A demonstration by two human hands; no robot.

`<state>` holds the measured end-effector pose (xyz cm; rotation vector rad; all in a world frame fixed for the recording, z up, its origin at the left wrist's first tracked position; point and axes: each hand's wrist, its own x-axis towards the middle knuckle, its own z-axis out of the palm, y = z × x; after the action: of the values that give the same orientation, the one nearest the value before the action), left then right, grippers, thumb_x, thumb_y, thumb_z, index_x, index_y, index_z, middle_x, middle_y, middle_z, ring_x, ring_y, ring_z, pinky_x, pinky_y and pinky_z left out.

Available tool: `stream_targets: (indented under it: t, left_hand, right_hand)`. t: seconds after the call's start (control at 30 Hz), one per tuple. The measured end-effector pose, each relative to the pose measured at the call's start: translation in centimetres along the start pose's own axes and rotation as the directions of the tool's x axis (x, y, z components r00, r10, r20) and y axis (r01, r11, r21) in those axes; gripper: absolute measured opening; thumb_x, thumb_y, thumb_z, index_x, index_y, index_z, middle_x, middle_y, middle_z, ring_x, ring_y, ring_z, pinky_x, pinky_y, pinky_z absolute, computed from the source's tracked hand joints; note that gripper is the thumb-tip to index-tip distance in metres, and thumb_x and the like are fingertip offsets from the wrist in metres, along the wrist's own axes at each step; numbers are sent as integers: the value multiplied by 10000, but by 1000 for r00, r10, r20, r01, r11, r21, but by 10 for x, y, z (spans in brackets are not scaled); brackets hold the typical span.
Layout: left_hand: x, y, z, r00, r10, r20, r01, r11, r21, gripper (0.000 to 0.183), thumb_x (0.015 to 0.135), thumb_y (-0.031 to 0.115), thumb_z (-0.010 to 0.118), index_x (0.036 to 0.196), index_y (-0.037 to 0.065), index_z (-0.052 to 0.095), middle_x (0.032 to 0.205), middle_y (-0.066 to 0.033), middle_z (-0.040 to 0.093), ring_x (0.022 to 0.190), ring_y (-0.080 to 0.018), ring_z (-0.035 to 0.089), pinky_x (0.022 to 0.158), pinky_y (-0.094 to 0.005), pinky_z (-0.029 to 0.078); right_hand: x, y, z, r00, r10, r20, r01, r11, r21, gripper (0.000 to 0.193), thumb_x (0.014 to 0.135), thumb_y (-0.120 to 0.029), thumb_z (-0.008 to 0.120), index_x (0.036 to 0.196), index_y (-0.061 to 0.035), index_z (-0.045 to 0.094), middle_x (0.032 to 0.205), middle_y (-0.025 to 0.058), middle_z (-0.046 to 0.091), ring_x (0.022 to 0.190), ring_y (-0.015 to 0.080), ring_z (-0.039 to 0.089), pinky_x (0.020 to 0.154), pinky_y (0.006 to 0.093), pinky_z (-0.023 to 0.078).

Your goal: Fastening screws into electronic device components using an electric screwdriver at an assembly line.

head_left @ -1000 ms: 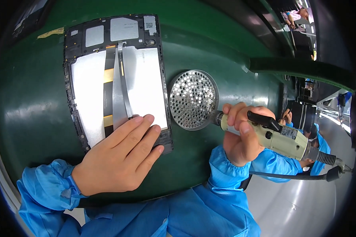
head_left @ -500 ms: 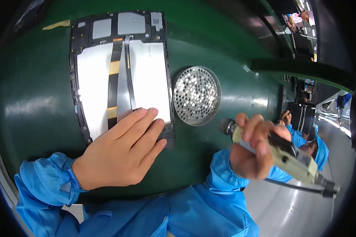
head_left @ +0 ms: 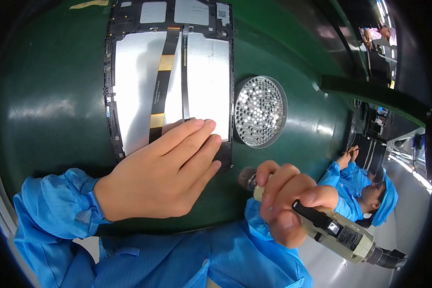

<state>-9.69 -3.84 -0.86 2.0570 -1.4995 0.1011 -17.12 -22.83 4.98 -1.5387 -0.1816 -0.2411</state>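
Note:
A tablet body with a black frame and silver back plates [head_left: 208, 72] lies on the green work surface. Down its middle run a black ribbon cable with gold patches [head_left: 160, 91] and a thin dark strip [head_left: 185, 72]. My left hand [head_left: 163, 168] rests flat across its near end, fingers stretched out and lying over the lower ends of both strips. In my right hand [head_left: 288, 199] is a beige electric screwdriver [head_left: 338, 233], gripped around its body. Its dark front end [head_left: 247, 178] points left, apart from the tablet; the tip is blurred.
Beside the tablet's right edge stands a round metal dish [head_left: 284, 113] of small shiny screw-like pieces. A yellowish strip [head_left: 89, 5] lies at the far left. A green bar [head_left: 374, 89] juts in at right. Beyond, a co-worker in blue [head_left: 360, 194] sits, hands raised.
Tablet, dish and left hand all appear farther right and slightly higher, as the view has shifted. My right hand has brought the screwdriver left and nearer to me.

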Motion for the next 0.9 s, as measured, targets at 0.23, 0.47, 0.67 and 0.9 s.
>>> stream_targets:
  t: [0.23,0.47,0.67,0.9]
  left_hand:
    - [-2,0,3,1000,-8,-13,8,1000,4,232,733,118,619,921,5,696,1136,-214,593,1132,-376,542,1021,-466,399]
    - [-1,-1,1,1000,5,27,-5,1000,20,240,739,126,616,933,9,695,1150,-214,588,1147,-376,533,1022,-465,398]
    - [-1,0,1,1000,9,16,-9,1000,13,241,741,125,616,935,5,692,1147,-215,587,1144,-378,533,1019,-467,400]
    - [0,0,-1,1000,21,8,-21,1000,-6,230,742,135,643,926,3,686,1135,-218,590,1138,-390,533,1012,-472,403]
  right_hand:
    - [3,3,1,1000,10,-14,-10,1000,18,313,806,-103,640,1070,-107,474,680,47,504,645,193,502,628,419,390]
    - [4,13,-2,997,-82,-2,82,991,108,360,741,42,632,1057,-16,471,702,137,553,636,242,547,642,455,453]
    - [4,15,-2,995,-92,43,87,991,105,366,733,70,619,1057,-20,472,722,143,560,645,242,552,654,460,460]
    - [6,6,-17,998,-65,20,65,998,4,344,822,-123,615,1127,-120,457,685,35,473,666,190,484,667,430,412]
